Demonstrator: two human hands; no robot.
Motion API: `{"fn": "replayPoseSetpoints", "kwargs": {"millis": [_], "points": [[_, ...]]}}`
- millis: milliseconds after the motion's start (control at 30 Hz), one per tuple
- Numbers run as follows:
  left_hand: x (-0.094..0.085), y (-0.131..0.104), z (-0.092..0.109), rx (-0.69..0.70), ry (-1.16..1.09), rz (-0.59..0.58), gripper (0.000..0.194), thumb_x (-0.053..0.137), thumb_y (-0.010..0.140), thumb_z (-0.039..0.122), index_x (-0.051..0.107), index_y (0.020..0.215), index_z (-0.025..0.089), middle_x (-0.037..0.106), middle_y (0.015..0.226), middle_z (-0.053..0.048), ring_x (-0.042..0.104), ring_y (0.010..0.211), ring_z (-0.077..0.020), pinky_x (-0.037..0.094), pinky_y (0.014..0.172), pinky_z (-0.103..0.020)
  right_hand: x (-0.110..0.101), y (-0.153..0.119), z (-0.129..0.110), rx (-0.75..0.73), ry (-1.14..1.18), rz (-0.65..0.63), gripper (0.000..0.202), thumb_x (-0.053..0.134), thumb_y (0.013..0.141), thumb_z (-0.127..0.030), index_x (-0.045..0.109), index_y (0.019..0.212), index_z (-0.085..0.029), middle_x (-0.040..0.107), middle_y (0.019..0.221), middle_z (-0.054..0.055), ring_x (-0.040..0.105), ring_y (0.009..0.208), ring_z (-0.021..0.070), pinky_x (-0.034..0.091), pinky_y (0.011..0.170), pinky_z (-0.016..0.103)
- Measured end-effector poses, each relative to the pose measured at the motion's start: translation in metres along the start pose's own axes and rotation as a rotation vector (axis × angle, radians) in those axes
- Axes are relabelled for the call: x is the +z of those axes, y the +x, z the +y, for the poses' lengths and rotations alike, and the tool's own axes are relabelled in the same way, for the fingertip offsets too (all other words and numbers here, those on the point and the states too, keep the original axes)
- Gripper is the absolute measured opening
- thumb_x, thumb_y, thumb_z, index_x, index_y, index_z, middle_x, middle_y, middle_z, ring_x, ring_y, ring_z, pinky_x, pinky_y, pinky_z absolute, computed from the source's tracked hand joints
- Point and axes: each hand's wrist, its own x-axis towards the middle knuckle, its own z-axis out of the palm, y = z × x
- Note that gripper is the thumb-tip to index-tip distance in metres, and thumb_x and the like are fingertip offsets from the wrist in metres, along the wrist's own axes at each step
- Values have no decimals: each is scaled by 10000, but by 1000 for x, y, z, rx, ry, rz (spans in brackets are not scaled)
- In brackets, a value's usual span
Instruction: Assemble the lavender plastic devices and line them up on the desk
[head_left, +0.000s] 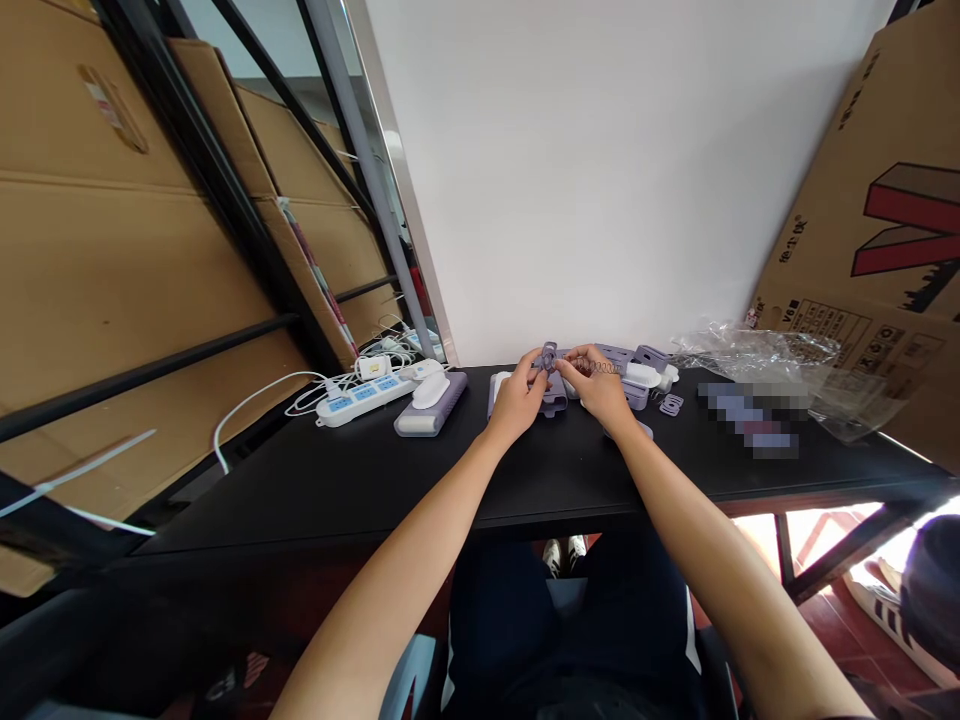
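My left hand (pixel 519 394) is closed on a small purple plastic piece (pixel 549 356) above the black table. Close beside it, my right hand (pixel 595 380) pinches a thin coiled spring (pixel 606 367), which sticks out to the right of the fingers. Under and behind the hands lie several purple and white plastic parts, partly hidden by them. A white part (pixel 643 376) rests just right of my right hand, and a small flat purple piece (pixel 671 405) lies farther right.
On the left of the black table (pixel 322 500) are a white power strip (pixel 367 400) with cables and a purple case (pixel 433 405) with a white top piece. Clear plastic wrap (pixel 772 355) lies at the right near a cardboard box (pixel 862 230). A white panel (pixel 600 180) stands behind.
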Motion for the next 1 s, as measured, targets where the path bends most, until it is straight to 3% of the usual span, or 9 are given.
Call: {"fn": "replayPoseSetpoints", "kwargs": {"millis": [167,500,1000], "points": [[0,-1,1,9,25,0,399,509,1037,296,560,1432,263,820,1072,-25,789,949,-193,594,854,-300,-1,0,0,17,-14,-30,392,723,837,-600,613,930,-236,670,792,4,638,765,191,464,724,316],[-1,0,4,-26,-1,-4,402,513,1029,298,569,1425,263,822,1042,-27,792,908,-195,609,860,-315,-1,0,2,-10,-53,10,345,702,856,-572,596,925,-251,631,776,-11,562,695,170,430,649,299],[-1,0,4,-34,-3,-14,445,506,1019,307,551,1458,248,821,1013,-32,791,911,-198,604,861,-320,1,0,5,-21,-34,-39,348,692,842,-569,571,898,-248,621,811,-10,578,722,167,454,708,318]]}}
